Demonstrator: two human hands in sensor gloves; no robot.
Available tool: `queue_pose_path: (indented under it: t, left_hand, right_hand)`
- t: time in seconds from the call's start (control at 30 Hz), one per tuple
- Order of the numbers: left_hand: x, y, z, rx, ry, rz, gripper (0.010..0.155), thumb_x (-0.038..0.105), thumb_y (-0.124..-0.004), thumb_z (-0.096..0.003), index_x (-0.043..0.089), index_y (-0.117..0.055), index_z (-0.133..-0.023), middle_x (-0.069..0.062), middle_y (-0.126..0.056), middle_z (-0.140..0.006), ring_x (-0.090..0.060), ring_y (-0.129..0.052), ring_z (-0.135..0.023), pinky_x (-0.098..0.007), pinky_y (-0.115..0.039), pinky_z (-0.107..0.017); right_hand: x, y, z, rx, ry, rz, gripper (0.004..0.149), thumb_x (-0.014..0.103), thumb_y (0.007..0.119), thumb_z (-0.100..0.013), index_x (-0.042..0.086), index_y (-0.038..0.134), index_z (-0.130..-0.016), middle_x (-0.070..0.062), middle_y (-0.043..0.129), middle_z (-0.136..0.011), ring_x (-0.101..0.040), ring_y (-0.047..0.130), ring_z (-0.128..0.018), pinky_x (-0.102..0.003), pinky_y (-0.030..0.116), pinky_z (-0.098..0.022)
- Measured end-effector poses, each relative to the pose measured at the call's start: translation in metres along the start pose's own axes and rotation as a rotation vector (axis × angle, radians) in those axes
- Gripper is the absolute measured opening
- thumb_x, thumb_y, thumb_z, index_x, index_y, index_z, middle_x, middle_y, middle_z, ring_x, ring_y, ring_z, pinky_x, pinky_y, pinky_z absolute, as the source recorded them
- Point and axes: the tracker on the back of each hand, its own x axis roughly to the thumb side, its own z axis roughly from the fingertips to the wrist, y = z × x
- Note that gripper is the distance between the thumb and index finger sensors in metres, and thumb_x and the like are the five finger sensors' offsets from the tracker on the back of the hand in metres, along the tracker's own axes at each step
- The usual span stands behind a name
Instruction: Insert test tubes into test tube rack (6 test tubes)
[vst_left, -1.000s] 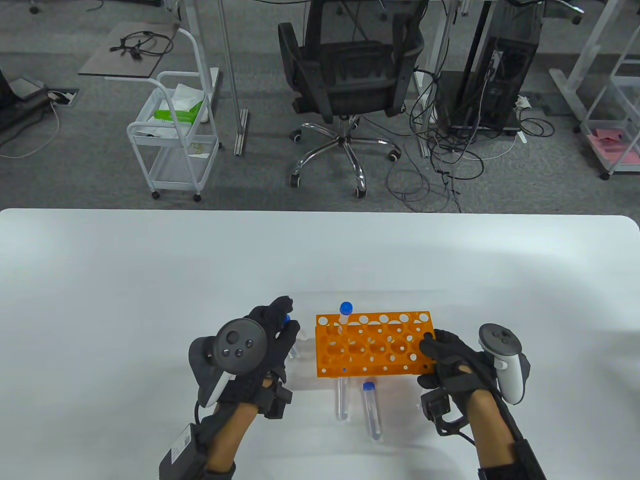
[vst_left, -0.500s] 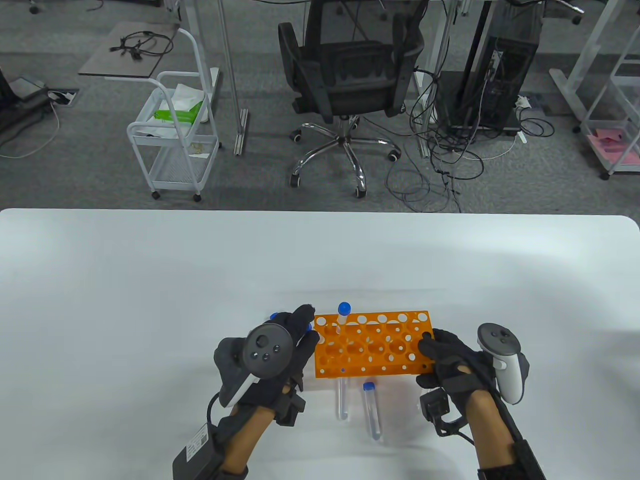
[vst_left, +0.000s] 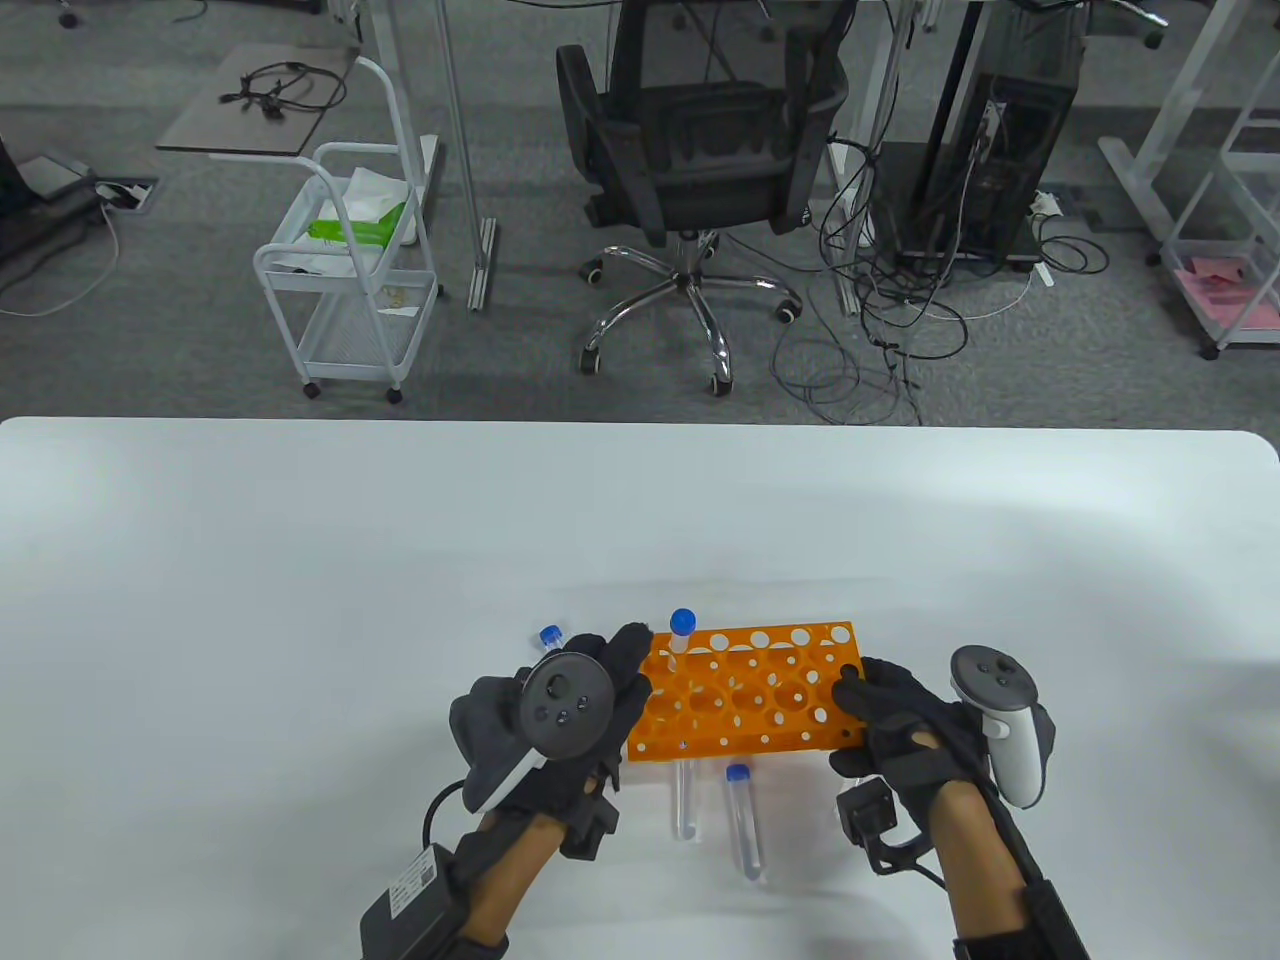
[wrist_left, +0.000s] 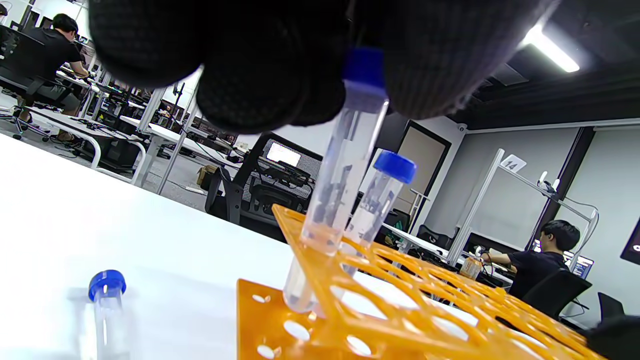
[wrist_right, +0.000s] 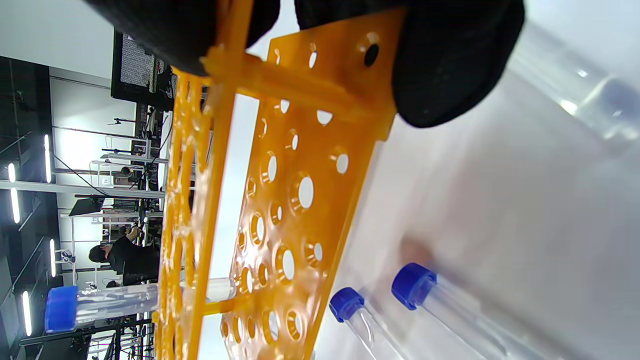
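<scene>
At the rack (vst_left: 760, 690), left hand (vst_left: 560, 720) holds a tube (wrist_left: 340, 175)

Table cam sat high over the near edge, looking down and outward past both hands to the office floor. Left wrist cam rode low under the left hand (wrist_left: 280, 60), close in, aimed along the orange rack (wrist_left: 400, 310) w/ the room behind. Right wrist cam was rolled sideways, v. close under the right hand (wrist_right: 450, 65) gripping the rack's end. All three shared the rack and its standing tube (vst_left: 681, 636).
</scene>
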Motion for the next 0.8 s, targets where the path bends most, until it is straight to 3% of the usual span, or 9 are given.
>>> queue_pose_path:
  t: [0.8]
  left_hand:
    - [-0.006, -0.019, -0.007, -0.061, 0.039, -0.02, 0.049, 0.041, -0.079, -0.0449, 0.034, -0.077, -0.094, -0.009, -0.092, -0.079, -0.02, -0.098, -0.05, -0.045, -0.081, -0.041]
  right_hand:
    - [0.0, 0.005, -0.001, 0.01, 0.002, 0.028, 0.053, 0.043, 0.071, -0.049, 0.016, 0.053, -0.091, -0.017, 0.046, -0.108, -0.045, 0.086, -0.078, -0.049, 0.087, -0.047]
